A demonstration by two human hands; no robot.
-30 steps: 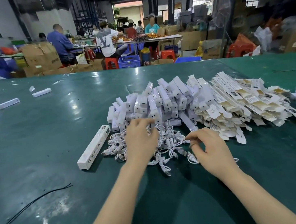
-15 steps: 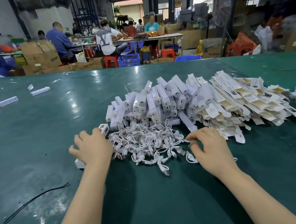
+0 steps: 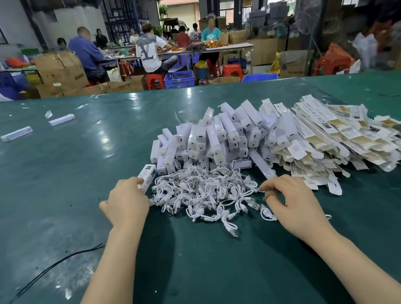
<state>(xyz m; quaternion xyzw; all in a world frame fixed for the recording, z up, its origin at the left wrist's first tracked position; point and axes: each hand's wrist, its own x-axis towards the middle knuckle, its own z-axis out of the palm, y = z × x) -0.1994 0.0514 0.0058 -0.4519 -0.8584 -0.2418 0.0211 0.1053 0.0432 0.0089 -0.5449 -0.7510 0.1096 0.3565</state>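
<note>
The left hand [image 3: 124,203] lies curled over the near end of a long white box [image 3: 148,175] on the green table [image 3: 45,185]. It appears to grip the box, though the fingers are mostly hidden behind the back of the hand. The far end of the box sticks out past the knuckles and points up and to the right, just beside the left edge of a tangle of short white cables [image 3: 199,192].

The right hand [image 3: 293,202] rests at the right edge of that tangle, thumb and forefinger pinching one cable [image 3: 260,190] by its end, the other fingers loosely bent. Another looped cable lies touching the hand on its near side.

Behind the tangle sits a heap of white units [image 3: 218,139], and to its right a spread pile of flat cartons [image 3: 333,139] overlaps it. A black wire [image 3: 56,266] lies on the table well to the left of the arms, and two more boxes [image 3: 16,134] lie far off at the left
</note>
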